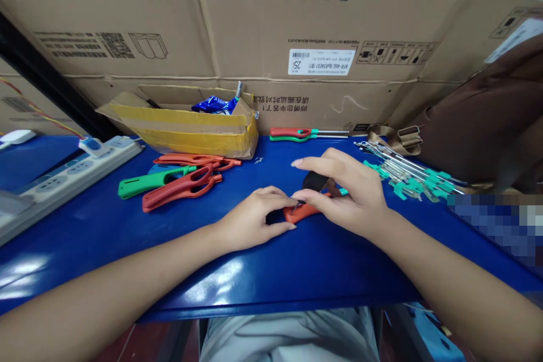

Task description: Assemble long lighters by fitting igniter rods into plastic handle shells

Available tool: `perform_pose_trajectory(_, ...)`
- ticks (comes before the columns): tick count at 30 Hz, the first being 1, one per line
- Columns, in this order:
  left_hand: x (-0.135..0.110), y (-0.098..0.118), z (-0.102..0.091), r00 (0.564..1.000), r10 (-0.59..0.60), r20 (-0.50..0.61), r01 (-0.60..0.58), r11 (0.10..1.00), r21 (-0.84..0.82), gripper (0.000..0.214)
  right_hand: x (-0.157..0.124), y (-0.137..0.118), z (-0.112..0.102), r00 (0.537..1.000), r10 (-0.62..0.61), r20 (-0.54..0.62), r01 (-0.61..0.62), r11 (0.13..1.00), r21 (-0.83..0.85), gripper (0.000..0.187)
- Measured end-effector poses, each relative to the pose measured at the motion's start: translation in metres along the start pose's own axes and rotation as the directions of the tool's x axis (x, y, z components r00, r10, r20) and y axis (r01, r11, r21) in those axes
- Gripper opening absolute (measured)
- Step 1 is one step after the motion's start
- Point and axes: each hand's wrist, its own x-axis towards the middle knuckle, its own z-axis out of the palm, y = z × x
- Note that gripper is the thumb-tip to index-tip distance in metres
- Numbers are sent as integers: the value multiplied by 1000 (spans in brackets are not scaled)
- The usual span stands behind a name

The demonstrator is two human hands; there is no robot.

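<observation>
My left hand (254, 215) rests on the blue table, its thumb and index finger closed about the near end of an orange lighter handle (299, 214). Part of that handle lies beneath my right hand (350, 189), with a bit of green showing at its far end. My right hand is curled round a dark tool with a rounded black end (313, 181); its thin tip points down at the handle. The index finger of this hand sticks out to the left. My palm hides most of the tool, so its exact kind is unclear.
Orange handles (182, 188) and a green handle (142, 184) lie left. Behind are a taped carton (195, 130) and assembled lighters (292, 134). Metal rods with green parts (407, 175) lie right, near a brown cloth (479, 107). A power strip (76, 172) runs along the left.
</observation>
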Motion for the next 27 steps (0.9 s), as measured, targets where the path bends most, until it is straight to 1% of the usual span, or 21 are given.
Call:
perform_pose_trajectory(1, 0, 0, 0, 1000, -2, 1, 2, 1000, -8, 31, 0, 0, 0, 999, 20, 40, -20, 1000, -9, 39)
perform_pose_trajectory(3, 0, 0, 0, 1000, -8, 2, 8, 1000, -23, 35, -1, 0, 0, 986, 89, 138, -94, 995, 32, 49)
perform_pose_trajectory(4, 0, 0, 0, 1000, -12, 2, 12, 1000, -26, 37, -2, 1, 0, 979, 112, 170, -125, 990, 68, 51)
perform_pose_trajectory(5, 0, 0, 0, 1000, -15, 1, 15, 1000, -25, 38, -2, 2, 1, 977, 120, 176, -139, 985, 101, 51)
perform_pose_trajectory(7, -1, -1, 0, 1000, -12, 2, 12, 1000, -19, 36, -2, 4, 1, 985, 111, 130, -127, 985, 116, 44)
perform_pose_trajectory(9, -1, -2, 1, 1000, 0, 5, 0, 1000, -16, 34, -2, 6, 1, 996, 84, 37, -86, 995, 51, 33)
perform_pose_trajectory(11, -1, -3, 1, 1000, 12, 6, -12, 1000, -13, 34, -2, 6, 1, 999, 41, -29, -42, 998, -41, 31)
perform_pose_trajectory(13, -1, -3, 1, 1000, 15, 3, -15, 1000, -8, 33, -2, 5, -1, 1000, -5, -14, 3, 997, -78, 33)
perform_pose_trajectory(14, -1, -3, 1, 1000, 13, 1, -13, 1000, -7, 32, -2, 3, -1, 1000, -11, 18, 12, 998, -56, 34)
perform_pose_trajectory(17, -1, -1, 0, 1000, 1, 1, -1, 1000, -14, 33, -2, -3, -1, 992, 35, 120, -52, 988, 147, 41)
perform_pose_trajectory(19, 0, 0, 0, 1000, -3, 2, 3, 1000, -21, 29, -2, -6, 0, 989, 60, 134, -92, 964, 248, 40)
perform_pose_trajectory(20, 0, 1, 0, 1000, -4, 3, 4, 1000, -22, 26, -2, -6, 1, 991, 61, 121, -90, 963, 253, 37)
perform_pose_trajectory(22, 0, 1, 0, 1000, -5, 8, 5, 1000, -20, 21, -2, -6, 2, 998, 29, 62, -40, 983, 181, 31)
perform_pose_trajectory(24, 0, 1, 0, 1000, -7, 18, 8, 1000, -18, 16, -1, -5, 2, 999, -37, -9, 37, 998, 56, 32)
perform_pose_trajectory(26, 0, 1, 0, 1000, -5, 13, 5, 1000, -18, 15, -1, -5, 2, 995, -94, -25, 94, 996, 5, 34)
perform_pose_trajectory(27, 0, 0, 0, 1000, -2, 8, 3, 1000, -19, 16, -1, -5, 1, 996, -88, -8, 88, 996, 28, 35)
